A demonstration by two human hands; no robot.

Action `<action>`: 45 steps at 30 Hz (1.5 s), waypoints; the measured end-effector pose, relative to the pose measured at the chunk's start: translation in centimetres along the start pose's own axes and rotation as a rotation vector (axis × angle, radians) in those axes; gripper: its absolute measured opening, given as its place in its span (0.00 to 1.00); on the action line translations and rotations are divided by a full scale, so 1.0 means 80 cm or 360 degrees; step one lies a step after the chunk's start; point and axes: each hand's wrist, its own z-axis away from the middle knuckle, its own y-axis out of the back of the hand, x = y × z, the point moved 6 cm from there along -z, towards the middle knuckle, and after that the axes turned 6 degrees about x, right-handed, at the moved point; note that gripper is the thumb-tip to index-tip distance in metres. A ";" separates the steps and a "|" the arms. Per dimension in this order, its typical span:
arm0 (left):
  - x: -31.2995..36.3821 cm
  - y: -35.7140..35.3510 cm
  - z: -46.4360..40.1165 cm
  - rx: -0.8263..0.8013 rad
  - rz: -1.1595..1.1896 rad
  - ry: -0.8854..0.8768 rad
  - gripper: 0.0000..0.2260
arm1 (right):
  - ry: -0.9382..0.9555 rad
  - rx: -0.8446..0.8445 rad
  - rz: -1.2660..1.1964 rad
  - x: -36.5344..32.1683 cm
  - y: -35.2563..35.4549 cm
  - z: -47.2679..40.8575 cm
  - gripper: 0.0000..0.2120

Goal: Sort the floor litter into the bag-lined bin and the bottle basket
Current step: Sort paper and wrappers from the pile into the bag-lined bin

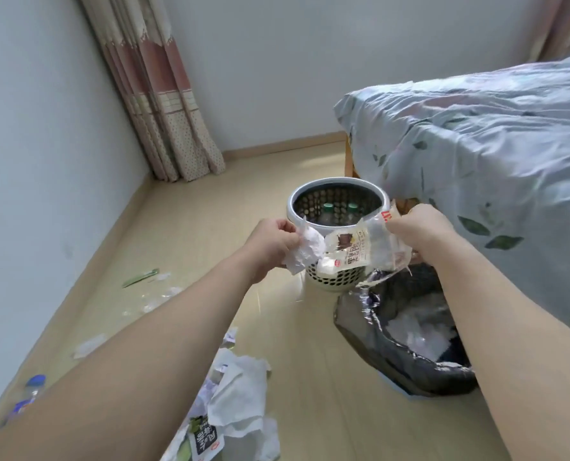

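Your left hand (270, 242) pinches crumpled tissue (301, 252) and your right hand (416, 227) pinches a snack wrapper (360, 247), both raised toward the bag-lined bin (376, 331) for dropping.

Pale grey-white walls (37, 134) met in a corner where a patterned curtain (163, 104) in cream and dusty pink hung down to the floor. The floor (190, 207) was light wooden boarding, edged by a wooden skirting board (283, 144). On the right stood a bed (489, 144) under a rumpled pale blue sheet printed with leaves. Soft daylight filled the room.
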 end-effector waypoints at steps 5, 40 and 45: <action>0.038 -0.159 -0.014 -0.0168 -0.0360 -0.0312 0.05 | -0.0280 -0.0075 0.0202 0.091 0.029 -0.024 0.14; -0.060 -0.040 -0.036 -0.0039 -0.1302 -0.0493 0.12 | 0.0466 -0.0395 0.0671 -0.001 -0.128 0.043 0.14; -0.154 0.148 -0.009 0.0027 -0.1456 -0.0225 0.13 | 0.0746 -0.0618 0.0574 -0.111 -0.239 0.142 0.20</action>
